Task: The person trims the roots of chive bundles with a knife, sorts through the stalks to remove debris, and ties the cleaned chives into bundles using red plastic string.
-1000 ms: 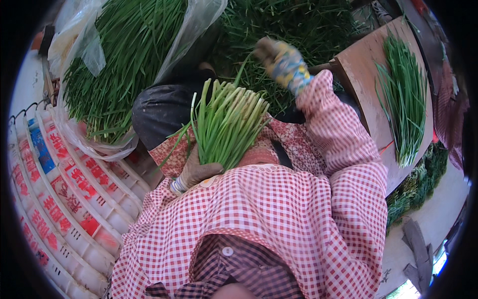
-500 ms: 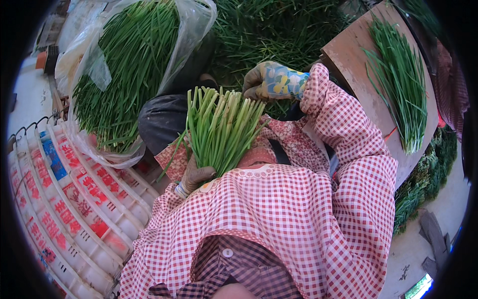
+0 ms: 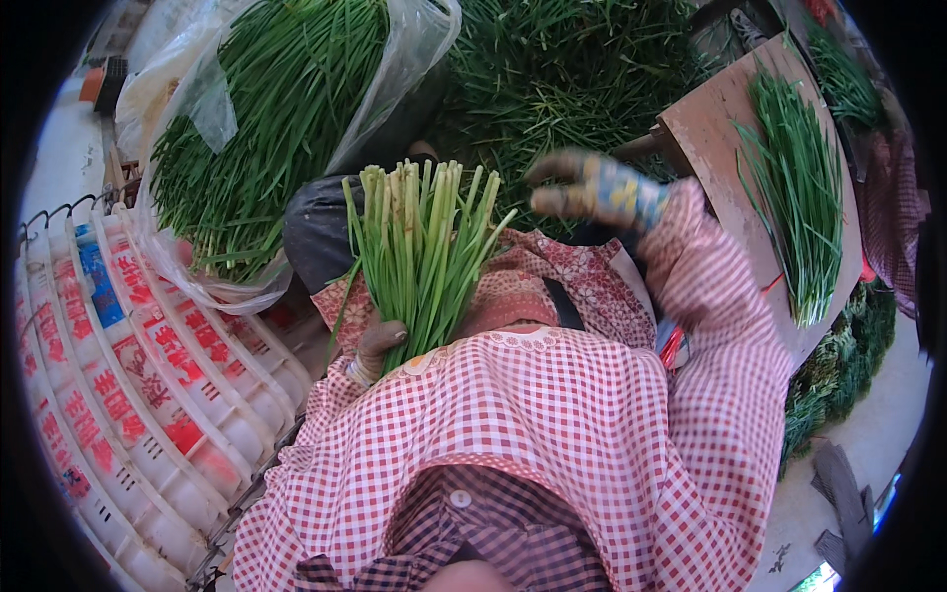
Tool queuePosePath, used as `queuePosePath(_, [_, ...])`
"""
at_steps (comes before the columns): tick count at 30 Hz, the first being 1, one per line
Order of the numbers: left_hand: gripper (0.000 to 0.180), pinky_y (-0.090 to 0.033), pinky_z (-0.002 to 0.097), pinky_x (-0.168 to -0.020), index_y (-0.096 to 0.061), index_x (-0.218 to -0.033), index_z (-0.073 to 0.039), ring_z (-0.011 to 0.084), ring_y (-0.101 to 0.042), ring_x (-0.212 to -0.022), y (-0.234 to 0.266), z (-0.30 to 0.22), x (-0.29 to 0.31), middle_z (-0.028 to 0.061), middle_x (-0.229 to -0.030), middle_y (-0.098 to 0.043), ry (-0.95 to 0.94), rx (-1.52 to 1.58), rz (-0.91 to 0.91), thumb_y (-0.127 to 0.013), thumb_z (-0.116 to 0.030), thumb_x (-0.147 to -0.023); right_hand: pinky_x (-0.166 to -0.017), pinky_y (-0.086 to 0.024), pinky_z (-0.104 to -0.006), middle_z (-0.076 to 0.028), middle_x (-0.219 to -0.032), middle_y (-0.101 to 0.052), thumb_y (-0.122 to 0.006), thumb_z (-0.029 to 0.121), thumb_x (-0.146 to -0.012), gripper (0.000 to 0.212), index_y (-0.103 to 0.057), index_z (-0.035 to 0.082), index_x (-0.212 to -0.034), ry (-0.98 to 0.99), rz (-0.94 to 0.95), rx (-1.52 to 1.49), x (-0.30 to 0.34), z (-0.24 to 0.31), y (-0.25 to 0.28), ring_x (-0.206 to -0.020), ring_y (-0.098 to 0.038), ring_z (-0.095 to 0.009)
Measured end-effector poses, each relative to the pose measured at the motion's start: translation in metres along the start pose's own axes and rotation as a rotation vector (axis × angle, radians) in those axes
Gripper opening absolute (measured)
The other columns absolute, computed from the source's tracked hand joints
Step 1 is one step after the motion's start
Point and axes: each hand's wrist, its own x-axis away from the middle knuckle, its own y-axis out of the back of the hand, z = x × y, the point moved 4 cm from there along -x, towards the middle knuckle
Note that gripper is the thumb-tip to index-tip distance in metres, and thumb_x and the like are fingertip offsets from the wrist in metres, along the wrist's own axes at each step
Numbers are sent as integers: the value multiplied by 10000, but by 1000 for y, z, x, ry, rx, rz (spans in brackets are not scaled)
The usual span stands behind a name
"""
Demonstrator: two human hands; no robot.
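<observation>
My gloved left hand [image 3: 378, 347] is closed around the lower part of a bunch of garlic chives [image 3: 419, 261], held upright over my lap with the pale cut ends pointing away from me. Some of its fingers are hidden behind the stems. To the right of the bunch, my right hand [image 3: 582, 187], in a patterned glove, hangs in the air apart from it. Its fingers are spread with nothing visible between them, though motion blurs them. Beneath and beyond that hand lies a heap of loose green leaves [image 3: 562, 89].
A clear plastic bag [image 3: 419, 49] full of chives [image 3: 286, 109] stands at the far left. Below it is a white plastic crate [image 3: 148, 444] with red markings. On the right, a board [image 3: 705, 118] carries another bunch of chives [image 3: 799, 197], with more greens [image 3: 848, 365] beside it.
My right hand has drawn away from the cut ends toward the right, its fingers parting. The left hand still holds the bunch, which stands slightly further left in view.
</observation>
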Motion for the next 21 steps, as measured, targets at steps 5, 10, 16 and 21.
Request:
queuePosePath(5, [807, -451, 426, -1005, -359, -1383, 6, 320, -572, -1130, -3, -2, -12, 199, -1300, -520, 85, -26, 64, -673, -110, -649, -1109, -257, -421, -198, -1432, -370, -675, 511, -818, 842, -320, 53, -1428, 183, -100, -877, 6, -10, -82, -1330, -351, -301])
queuePosePath(10, [815, -447, 425, -1006, -357, -1382, 13, 321, -571, -1131, -3, -2, -7, 207, -1297, -521, 33, -21, 31, -683, -86, -641, -1052, -357, -424, -150, -1422, -379, -734, 385, -795, 600, -521, 89, -1271, 366, -562, -199, 9, 29, -23, -1312, -374, -307])
queuePosePath(16, [806, -442, 422, -1008, -361, -1377, 21, 319, -570, -1132, -16, -2, -11, 212, -1291, -523, 51, -40, 79, -680, -79, -644, -1054, -352, -441, -205, -1396, -387, -698, 514, -769, 654, -575, 98, -1259, 261, -56, 226, -14, 60, -33, -1306, -368, -363])
queuePosePath(21, [783, -422, 411, -1026, -349, -1387, 7, 295, -552, -1153, 7, -4, -11, 188, -1306, -509, 40, -229, 50, -628, -100, -664, -940, -428, -425, -190, -1200, -533, -589, 429, -887, 507, -593, 45, -1217, 202, 86, 184, -32, 50, -37, -1138, -521, -336])
